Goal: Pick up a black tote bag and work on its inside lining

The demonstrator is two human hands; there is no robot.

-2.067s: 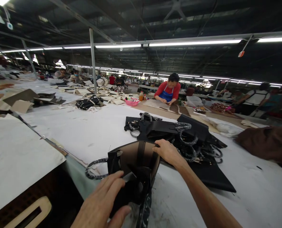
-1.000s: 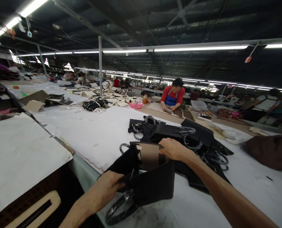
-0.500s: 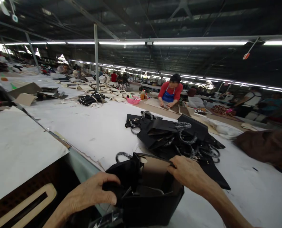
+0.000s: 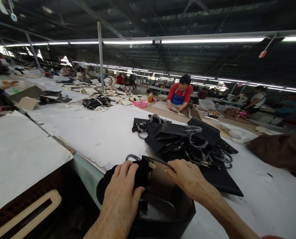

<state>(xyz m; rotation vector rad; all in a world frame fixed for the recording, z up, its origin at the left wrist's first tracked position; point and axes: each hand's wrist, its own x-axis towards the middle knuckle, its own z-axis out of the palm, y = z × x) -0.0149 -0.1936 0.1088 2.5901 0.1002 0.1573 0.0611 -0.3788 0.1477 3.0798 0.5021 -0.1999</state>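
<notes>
A black handbag [image 4: 162, 212] with a tan lining stands open-mouthed at the near edge of the white table [image 4: 108, 132]. My left hand [image 4: 121, 192] presses down over the bag's left rim and side flap. My right hand [image 4: 187, 177] grips the far right rim, fingers hooked over the edge. One wrapped handle [image 4: 133, 156] pokes out behind the bag. Just beyond lies a pile of black handbags [image 4: 185, 141] with wrapped handles.
A person in a red top and blue apron [image 4: 179, 94] works at the far side of the table. A brown bag [image 4: 279, 149] lies at the right. Cardboard pieces [image 4: 28, 98] and a pink bowl [image 4: 141, 103] sit farther back. A metal post [image 4: 100, 59] rises from the table.
My left hand has moved from the bag's lower left side up onto its left rim. The bag sits more upright, its mouth facing me; my right hand stays on the far rim.
</notes>
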